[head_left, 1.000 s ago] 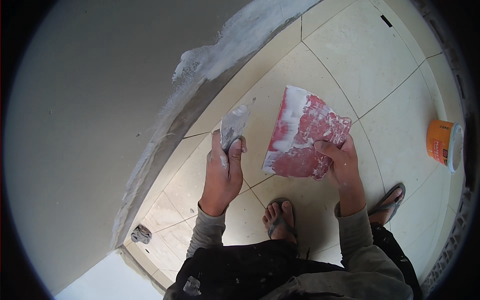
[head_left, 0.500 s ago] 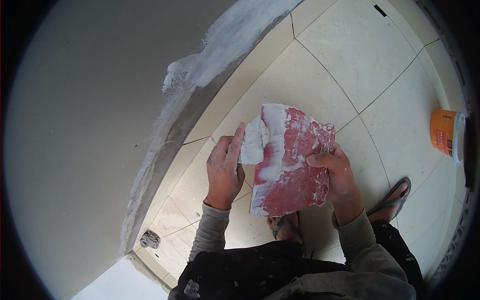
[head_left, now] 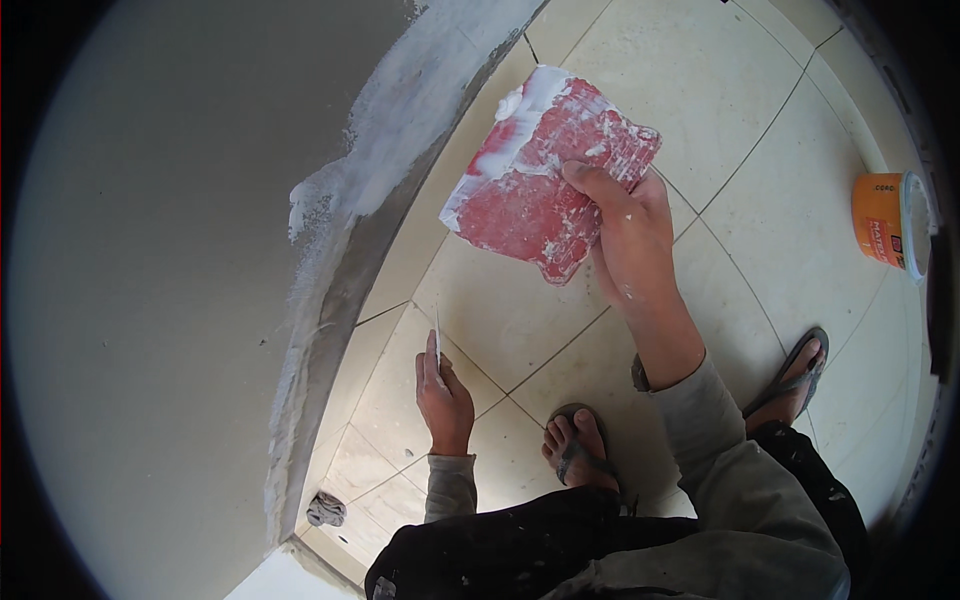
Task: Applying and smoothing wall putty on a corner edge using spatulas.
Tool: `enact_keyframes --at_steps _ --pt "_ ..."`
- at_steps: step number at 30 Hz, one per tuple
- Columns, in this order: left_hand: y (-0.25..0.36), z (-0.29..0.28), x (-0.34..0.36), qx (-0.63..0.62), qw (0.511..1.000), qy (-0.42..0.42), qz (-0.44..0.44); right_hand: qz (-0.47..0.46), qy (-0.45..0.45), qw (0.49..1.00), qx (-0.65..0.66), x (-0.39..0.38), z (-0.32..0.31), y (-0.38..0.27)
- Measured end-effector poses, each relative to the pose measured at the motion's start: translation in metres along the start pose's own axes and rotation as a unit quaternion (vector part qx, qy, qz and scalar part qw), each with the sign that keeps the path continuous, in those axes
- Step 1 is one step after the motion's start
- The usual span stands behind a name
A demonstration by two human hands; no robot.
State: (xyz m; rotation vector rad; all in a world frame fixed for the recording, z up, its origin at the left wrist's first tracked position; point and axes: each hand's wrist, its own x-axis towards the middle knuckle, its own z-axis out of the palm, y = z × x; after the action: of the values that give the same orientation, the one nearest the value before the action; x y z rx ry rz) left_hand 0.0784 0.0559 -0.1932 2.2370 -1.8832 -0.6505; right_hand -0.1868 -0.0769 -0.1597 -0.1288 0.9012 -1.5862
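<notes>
My right hand grips a broad red plastic putty spreader by its near right corner, thumb on top. White putty coats the spreader's upper left edge, with a small lump hanging at that edge; dried smears cover the rest. Lower down and to the left, my left hand is closed on a small putty-coated scraper, turned edge-on so only a thin pale line of it shows. The two tools are apart. Beside them rises a grey wall with a strip of white putty along its lower part.
Cream floor tiles lie under my feet, which are in dark flip-flops. An orange tub with a pale lid lies or stands at the far right. A crumpled grey rag rests by the wall's near corner.
My right hand has carried the spreader up and left toward the wall. My left hand has drawn back from it, downward, turning the scraper edge-on. The view has shifted slightly.
</notes>
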Motion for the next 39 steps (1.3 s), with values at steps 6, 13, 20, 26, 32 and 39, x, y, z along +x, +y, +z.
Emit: enact_keyframes --at_steps 6,13,20,26,32,39 --pt "-0.001 0.006 -0.005 -0.030 0.999 0.008 -0.030 -0.045 -0.008 0.984 -0.174 0.032 0.032 0.008" --pt "-0.001 0.007 -0.011 -0.048 0.998 0.016 -0.042 -0.139 -0.013 0.940 -0.312 0.032 0.060 0.005" --pt "-0.002 0.017 -0.013 -0.048 0.998 0.009 -0.045 -0.147 -0.077 0.939 -0.302 -0.005 0.070 0.010" --pt "0.004 0.013 -0.009 -0.045 0.998 0.010 -0.043 -0.139 0.012 0.971 -0.194 0.022 0.025 0.006" --pt "0.004 0.017 -0.013 -0.064 0.996 0.020 -0.053 -0.191 0.022 0.934 -0.302 0.059 0.040 0.003" --pt "-0.001 0.021 -0.012 -0.060 0.996 0.016 -0.060 -0.177 -0.043 0.937 -0.297 0.019 0.064 0.006"
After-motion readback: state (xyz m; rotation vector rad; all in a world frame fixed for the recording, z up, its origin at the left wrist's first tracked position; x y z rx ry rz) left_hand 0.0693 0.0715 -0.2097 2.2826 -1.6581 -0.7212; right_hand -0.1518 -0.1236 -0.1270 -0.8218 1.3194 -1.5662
